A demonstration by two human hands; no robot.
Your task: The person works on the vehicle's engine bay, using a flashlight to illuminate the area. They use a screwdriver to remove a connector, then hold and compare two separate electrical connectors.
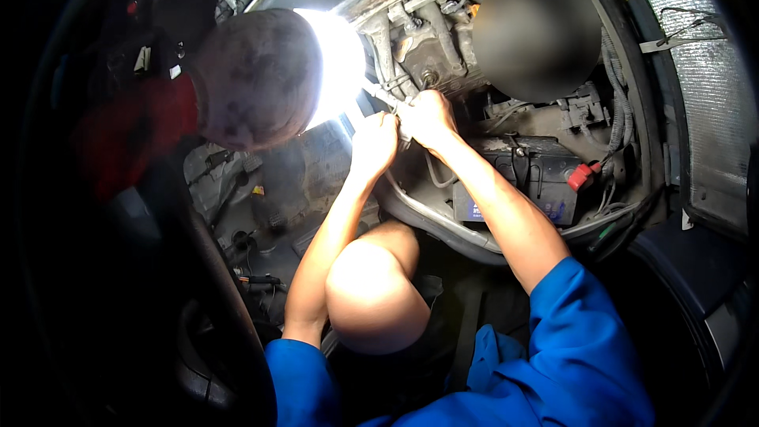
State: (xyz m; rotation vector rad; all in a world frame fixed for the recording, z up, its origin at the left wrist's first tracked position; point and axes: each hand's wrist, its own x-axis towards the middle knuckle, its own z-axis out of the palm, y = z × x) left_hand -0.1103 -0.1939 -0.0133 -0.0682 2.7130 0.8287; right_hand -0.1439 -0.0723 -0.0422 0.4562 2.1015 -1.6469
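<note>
Gripping one metal tool (378,96) together, left hand (375,142) and right hand (428,116) work by the engine (431,39); glare could cause a slip toward the battery (528,178).

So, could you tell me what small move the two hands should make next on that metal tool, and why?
Probably a short, steady turn: the left hand and right hand both grip the slim metal tool reaching to a fitting on the engine. Glare hides the shaft, so go slowly.

Head-worn fisheye view, steeply downward, close over an engine bay (506,95).
</note>
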